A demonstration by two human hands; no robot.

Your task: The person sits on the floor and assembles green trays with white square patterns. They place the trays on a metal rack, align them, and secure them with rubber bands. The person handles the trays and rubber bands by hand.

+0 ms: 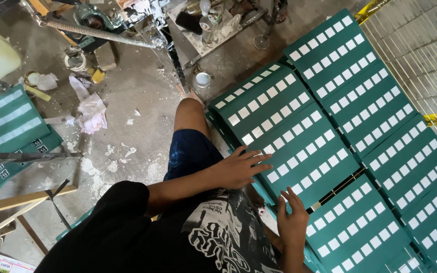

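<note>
Green printed sheets (299, 136), each carrying rows of small white rectangles, are lying fanned out in overlapping runs under and beyond both hands, and the spread is looking well advanced. The left hand (238, 167) is resting flat on the near edge of one sheet, fingers splayed and open, gripping nothing; the right hand (293, 218) is hovering or pressing lightly, also open with fingers apart, on the edge of the next sheet nearer the body, just beside a thin dark bar (337, 189) that is lying between two sheets. Beyond the hands a second run of sheets (375, 101) is stretching away toward a wire mesh rack (421, 45) on the far right, so a good many sheets are already sitting laid out in order. To the left of the hands, across the person's bare knee (189, 114) and dark blue shorts (190, 151), a smaller pile of green sheets with white stripes (6, 126) is sitting well apart on the concrete floor (137, 96), and it is looking untouched. Crumpled rags (91, 108) and a small white tin (203, 79) are lying farther off, beyond the knee. Judging by this, most of the laying-out is appearing done, with the sheets at the hands being straightened; whether the striped pile is belonging to the same work I cannot tell.
</note>
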